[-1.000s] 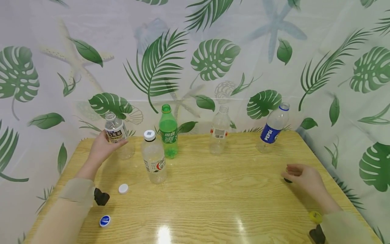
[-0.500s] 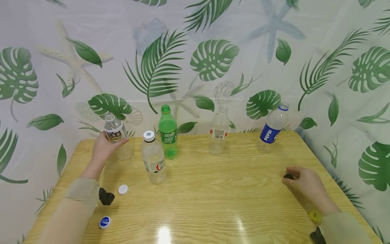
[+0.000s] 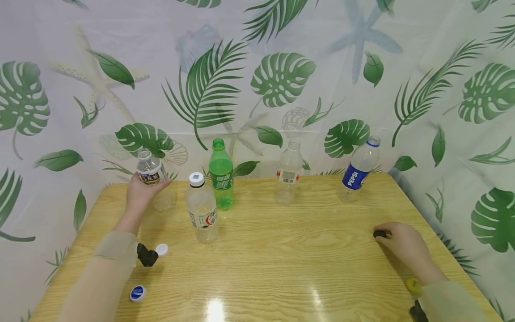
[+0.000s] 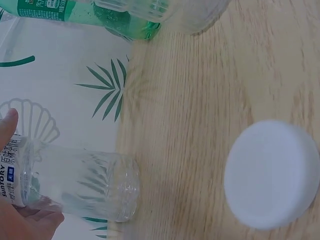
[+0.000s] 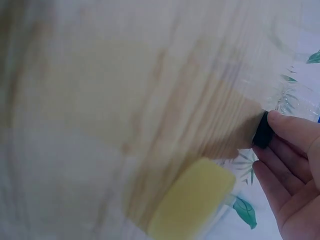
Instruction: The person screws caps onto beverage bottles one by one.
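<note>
At the table's back left, my left hand [image 3: 141, 193] grips a clear, uncapped tea bottle [image 3: 164, 199] round its label. The left wrist view shows fingers and thumb on either side of that label, which reads Suntory. Over on the right, my right hand [image 3: 406, 241] pinches a small black bottle cap [image 3: 380, 233] between thumb and fingers. In the right wrist view the black cap [image 5: 263, 131] is held on edge at the fingertips. A yellow cap [image 3: 413, 285] lies by the right sleeve. A white cap [image 3: 162, 249] and a blue cap [image 3: 137, 293] lie by the left forearm.
Along the back stand a white-capped clear bottle [image 3: 203, 214], an uncapped green bottle [image 3: 221, 174], a clear bottle with a red and white label [image 3: 288, 174] and an uncapped Pepsi bottle [image 3: 358, 172]. A leaf-patterned sheet [image 3: 281, 89] rises behind the wooden table [image 3: 289, 264].
My right hand has picked up the black cap, which shows between its fingertips now. The left forearm has swung slightly right, while its hand stays on the tea bottle.
</note>
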Tool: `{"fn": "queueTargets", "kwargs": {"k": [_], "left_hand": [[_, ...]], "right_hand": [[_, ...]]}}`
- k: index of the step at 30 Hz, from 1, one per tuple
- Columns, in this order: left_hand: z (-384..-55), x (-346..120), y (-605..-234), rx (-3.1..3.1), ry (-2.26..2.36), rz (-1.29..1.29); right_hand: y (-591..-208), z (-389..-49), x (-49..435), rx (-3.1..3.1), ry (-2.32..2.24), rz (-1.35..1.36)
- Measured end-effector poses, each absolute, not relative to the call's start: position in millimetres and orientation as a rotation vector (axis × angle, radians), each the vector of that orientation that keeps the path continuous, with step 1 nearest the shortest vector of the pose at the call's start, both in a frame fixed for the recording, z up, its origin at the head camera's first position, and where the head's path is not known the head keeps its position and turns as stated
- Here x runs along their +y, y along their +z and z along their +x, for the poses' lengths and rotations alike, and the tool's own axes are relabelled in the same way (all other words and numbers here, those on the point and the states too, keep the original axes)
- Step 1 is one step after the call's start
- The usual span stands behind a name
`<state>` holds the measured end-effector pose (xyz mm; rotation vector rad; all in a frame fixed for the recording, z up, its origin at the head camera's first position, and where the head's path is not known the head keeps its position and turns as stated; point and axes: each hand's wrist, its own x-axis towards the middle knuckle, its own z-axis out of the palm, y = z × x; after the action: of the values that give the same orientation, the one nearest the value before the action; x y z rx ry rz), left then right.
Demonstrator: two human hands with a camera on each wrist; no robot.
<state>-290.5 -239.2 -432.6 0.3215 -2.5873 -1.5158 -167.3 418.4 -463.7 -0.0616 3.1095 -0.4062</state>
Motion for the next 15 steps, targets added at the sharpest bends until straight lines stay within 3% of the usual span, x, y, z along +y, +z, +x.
{"fn": "queueTargets", "kwargs": {"k": [15], "left_hand": [[-291.8, -235.2, -434.8, -2.555, -1.526, 0.346]], "right_hand": [[-460.2, -167.1, 414.3, 3.144, -0.235, -0.161]]}}
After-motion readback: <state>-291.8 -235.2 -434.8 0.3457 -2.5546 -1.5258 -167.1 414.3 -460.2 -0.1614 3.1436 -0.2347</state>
